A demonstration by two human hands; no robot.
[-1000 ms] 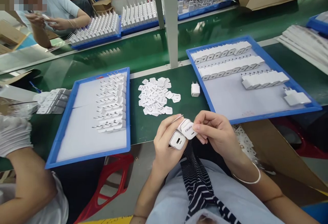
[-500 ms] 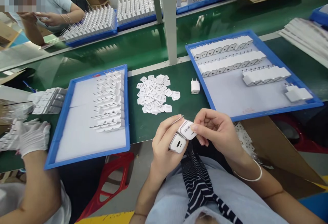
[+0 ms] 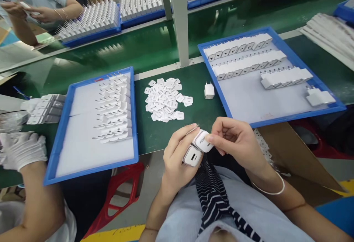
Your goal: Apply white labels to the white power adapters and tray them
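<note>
My left hand point(image 3: 177, 157) grips a white charger plug point(image 3: 193, 157) with its port face toward me, just below the table's front edge. My right hand point(image 3: 235, 142) pinches a small white label point(image 3: 204, 141) with printed lettering against the plug's upper side. A pile of loose white labels point(image 3: 165, 100) lies on the green table ahead of my hands. One lone charger point(image 3: 209, 91) stands upright to the right of that pile.
A blue tray point(image 3: 132, 124) at left holds rows of chargers; a blue tray point(image 3: 218, 87) at right holds three rows plus a single one. A gloved hand point(image 3: 23, 149) of a co-worker is at far left. A grey post point(image 3: 179, 20) rises behind; a person sits across the belt.
My hands stay almost still with the plug and label. The co-worker's gloved hand at left has shifted toward the table edge. The view has tilted slightly.
</note>
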